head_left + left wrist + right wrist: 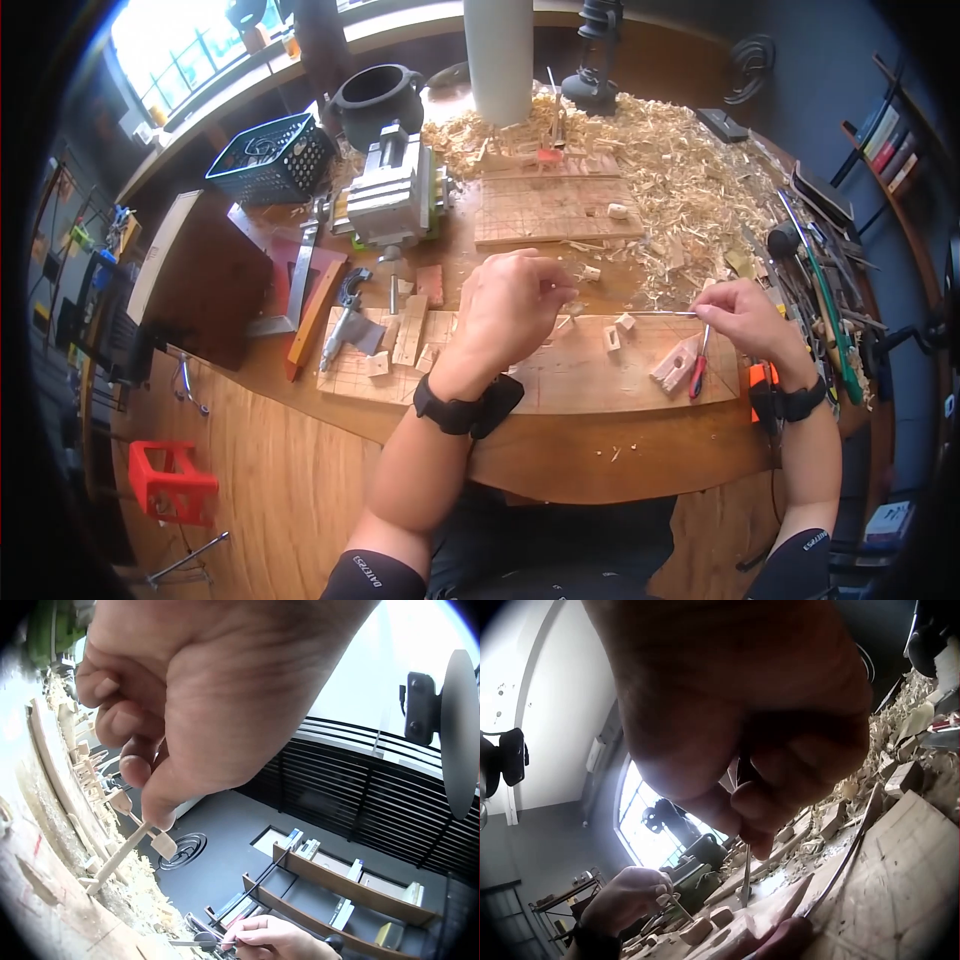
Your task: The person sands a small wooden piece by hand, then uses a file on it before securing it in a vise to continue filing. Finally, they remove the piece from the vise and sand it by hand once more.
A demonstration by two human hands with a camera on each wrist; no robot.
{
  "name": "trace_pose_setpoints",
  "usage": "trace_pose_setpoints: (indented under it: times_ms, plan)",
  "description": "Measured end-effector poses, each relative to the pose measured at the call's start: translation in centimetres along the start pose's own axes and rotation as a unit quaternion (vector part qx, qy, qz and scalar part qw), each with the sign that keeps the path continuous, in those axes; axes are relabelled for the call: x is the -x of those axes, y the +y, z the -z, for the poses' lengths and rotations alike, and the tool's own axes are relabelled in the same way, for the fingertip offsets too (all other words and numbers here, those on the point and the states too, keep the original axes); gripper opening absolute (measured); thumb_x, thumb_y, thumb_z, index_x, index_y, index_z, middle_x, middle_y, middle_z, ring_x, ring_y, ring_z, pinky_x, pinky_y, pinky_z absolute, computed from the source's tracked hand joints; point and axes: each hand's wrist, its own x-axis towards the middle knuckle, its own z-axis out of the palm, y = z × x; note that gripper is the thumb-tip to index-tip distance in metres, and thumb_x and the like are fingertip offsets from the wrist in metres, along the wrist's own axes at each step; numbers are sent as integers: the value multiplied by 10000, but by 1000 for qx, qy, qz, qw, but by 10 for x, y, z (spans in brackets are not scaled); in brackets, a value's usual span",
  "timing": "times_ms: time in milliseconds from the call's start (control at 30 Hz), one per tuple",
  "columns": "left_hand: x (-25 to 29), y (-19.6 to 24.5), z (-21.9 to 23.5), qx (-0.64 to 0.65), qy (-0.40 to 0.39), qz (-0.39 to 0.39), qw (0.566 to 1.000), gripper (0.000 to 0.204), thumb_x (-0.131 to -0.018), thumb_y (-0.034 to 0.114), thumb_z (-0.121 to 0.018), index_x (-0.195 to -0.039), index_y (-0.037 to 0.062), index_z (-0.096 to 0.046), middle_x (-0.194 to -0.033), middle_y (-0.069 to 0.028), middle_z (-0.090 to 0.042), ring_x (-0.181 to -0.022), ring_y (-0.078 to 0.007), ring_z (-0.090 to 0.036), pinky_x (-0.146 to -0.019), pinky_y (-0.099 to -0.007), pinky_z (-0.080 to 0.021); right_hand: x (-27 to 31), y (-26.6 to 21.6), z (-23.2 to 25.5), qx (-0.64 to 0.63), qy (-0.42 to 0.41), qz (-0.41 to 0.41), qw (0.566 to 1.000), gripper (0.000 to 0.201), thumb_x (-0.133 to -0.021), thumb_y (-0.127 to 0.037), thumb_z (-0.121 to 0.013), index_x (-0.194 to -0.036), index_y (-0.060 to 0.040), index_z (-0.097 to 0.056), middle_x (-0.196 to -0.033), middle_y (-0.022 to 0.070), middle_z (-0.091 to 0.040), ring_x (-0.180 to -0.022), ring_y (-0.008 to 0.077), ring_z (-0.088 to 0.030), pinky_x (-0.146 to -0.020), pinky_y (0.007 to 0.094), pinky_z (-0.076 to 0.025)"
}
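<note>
My left hand [515, 310] pinches a thin wooden stick [118, 859] between thumb and fingers, above the marked board [480, 398]. To the right, my right hand [745, 315] grips a slim metal tool [746, 881], its thin shaft pointing left toward the left hand. In the head view, small cut wood pieces [612, 338] lie on the board between the hands. A notched wood block [674, 366] and a red-handled tool [697, 378] lie just below the right hand. The fingers partly hide the far end of the stick and the metal tool's grip.
Behind the hands are a second board [550, 215] and a wide heap of shavings [680, 180]. A metal vise [390, 195], a green basket [265, 160] and a clamp [345, 320] stand or lie on the left. Long tools [820, 290] crowd the right edge.
</note>
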Motion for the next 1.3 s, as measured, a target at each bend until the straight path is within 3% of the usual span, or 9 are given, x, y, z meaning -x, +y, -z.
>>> trace_pose_setpoints:
  times_ms: [267, 400, 467, 533, 600, 667, 833, 1067, 1300]
  plan:
    - [-1, -1, 1, 2, -1, 5, 1000, 86, -813, 137, -814, -859, 68, -788, -786, -110, -696, -732, -293, -668, -706, -412, -524, -15, -24, 18, 82, -15, -16, 996, 258, -916, -216, -660, -950, 19, -760, -689, 22, -654, -638, 89, -554, -599, 307, -457]
    - [-1, 6, 7, -8, -31, 28, 999, 82, -842, 188, -775, -883, 123, -804, -874, -124, -737, -859, -351, -704, -792, -449, -552, 0, -17, 41, 178, 152, -53, 971, 261, -912, -211, -670, -923, 37, -751, -672, 41, -635, -624, 96, -558, -586, 306, -451]
    - [0, 5, 6, -4, -29, 27, 999, 81, -841, 191, -777, -882, 126, -804, -864, -120, -733, -853, -347, -704, -785, -450, -551, 3, -8, 40, 156, 146, -40, 976, 256, -909, -208, -679, -917, 38, -750, -661, 51, -641, -623, 100, -577, -589, 305, -458]
    - [-1, 4, 5, 2, -29, 24, 999, 81, -841, 195, -779, -880, 129, -804, -854, -117, -730, -847, -343, -704, -778, -451, -549, 8, -6, 35, 18, 28, -16, 999, 258, -901, -213, -693, -910, 38, -749, -647, 67, -648, -617, 111, -597, -597, 303, -472]
    - [0, 4, 3, 12, -3, 5, 1000, 105, -816, 133, -813, -864, 46, -782, -759, -119, -687, -697, -286, -662, -691, -398, -521, 13, -15, 30, 85, 46, -20, 995, 253, -901, -206, -700, -917, 42, -752, -657, 66, -664, -642, 109, -619, -627, 300, -496]
    - [0, 3, 2, 10, -5, -1, 1000, 112, -815, 136, -815, -863, 41, -781, -750, -119, -683, -683, -279, -656, -677, -392, -517, 16, -22, 30, 177, 181, -45, 966, 243, -896, -197, -705, -933, 36, -762, -697, 86, -698, -670, 121, -646, -657, 308, -516]
    - [-1, 5, 3, 15, -11, -7, 1000, 138, -807, 154, -828, -849, 33, -777, -714, -112, -655, -634, -248, -627, -622, -374, -485, 19, -22, 13, 164, 225, 14, 960, 210, -904, -155, -676, -929, 33, -764, -712, 73, -709, -698, 107, -658, -676, 296, -525]
    - [-1, -1, 1, 8, -13, -11, 1000, 144, -816, 161, -827, -837, 30, -770, -719, -110, -651, -633, -244, -604, -613, -379, -476, 31, -43, -18, -135, 121, 129, 975, 136, -915, -5, -634, -979, 30, -750, -867, 17, -701, -794, 43, -622, -701, 217, -485]
    - [-4, 7, 3, 8, -32, 26, 999, 106, -810, 176, -814, -826, 76, -785, -775, -111, -695, -731, -310, -681, -687, -422, -523, 17, -51, -46, -32, 67, 183, 980, 116, -909, 0, -691, -1003, 9, -759, -799, 33, -658, -671, 53, -574, -579, 220, -439]
